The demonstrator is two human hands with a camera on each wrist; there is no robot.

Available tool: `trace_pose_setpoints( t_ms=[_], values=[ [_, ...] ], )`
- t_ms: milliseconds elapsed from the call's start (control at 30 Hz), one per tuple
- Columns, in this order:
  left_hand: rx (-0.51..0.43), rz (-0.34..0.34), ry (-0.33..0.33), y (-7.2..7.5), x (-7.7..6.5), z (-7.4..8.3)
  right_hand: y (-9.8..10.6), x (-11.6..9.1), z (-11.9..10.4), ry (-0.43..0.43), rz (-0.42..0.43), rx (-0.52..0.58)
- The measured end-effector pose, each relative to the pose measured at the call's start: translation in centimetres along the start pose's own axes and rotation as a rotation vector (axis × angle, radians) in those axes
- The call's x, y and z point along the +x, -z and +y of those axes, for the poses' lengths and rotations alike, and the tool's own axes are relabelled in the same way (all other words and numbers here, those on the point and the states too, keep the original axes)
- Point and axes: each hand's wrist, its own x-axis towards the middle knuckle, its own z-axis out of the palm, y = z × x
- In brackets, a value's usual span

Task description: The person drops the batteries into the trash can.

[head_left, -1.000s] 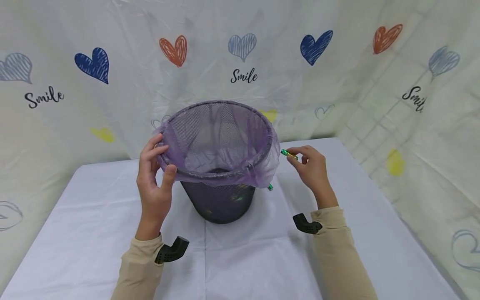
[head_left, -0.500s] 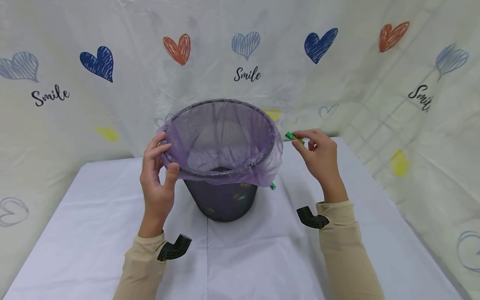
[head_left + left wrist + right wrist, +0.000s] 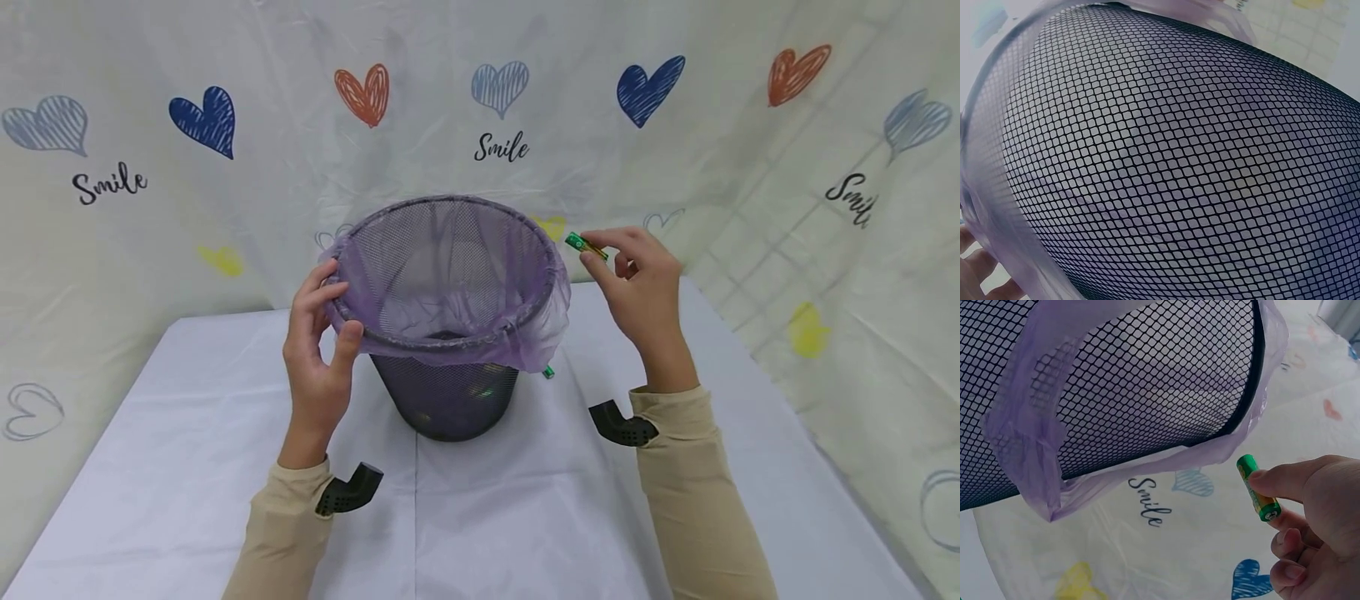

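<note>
A black mesh wastebasket point(image 3: 450, 408) stands on the table, lined with a thin purple bag point(image 3: 540, 342) folded over its rim. My left hand point(image 3: 318, 375) grips the rim on the left side, thumb outside and fingertips over the edge. Between thumb and fingertips of my right hand point(image 3: 641, 283) is a green and gold battery point(image 3: 587, 247), held just right of the rim and about level with it. In the right wrist view the same battery point(image 3: 1258, 489) shows one metal end, and the other fingers curl below it.
A small green object point(image 3: 548, 372) lies on the white tablecloth point(image 3: 225, 417) behind the basket's right side. Green and gold glints show through the mesh low in the basket. A pale curtain point(image 3: 420, 150) printed with hearts and "Smile" hangs behind the table.
My right hand has risen with the battery, from below the rim's right side to about rim height, swinging slightly right and then back left. The left hand keeps its grip; the view has shifted slightly.
</note>
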Motion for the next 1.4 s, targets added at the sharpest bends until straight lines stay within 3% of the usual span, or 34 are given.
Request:
trace_pose_setpoints(
  t_ms=[667,1000,1400],
  values=[
    [-0.013,0.004,-0.009,0.1,0.2,0.2,-1.3,1.2,-2.2,0.036,-0.084,0.109],
    [0.025,-0.005,0.003,0.2,0.2,0.4,-1.6,1.3,-2.6,0.016,-0.151,0.148],
    [-0.008,-0.001,-0.010,0.3,0.2,0.2,-1.8,1.1,-2.8,-0.018,-0.170,0.161]
  ],
)
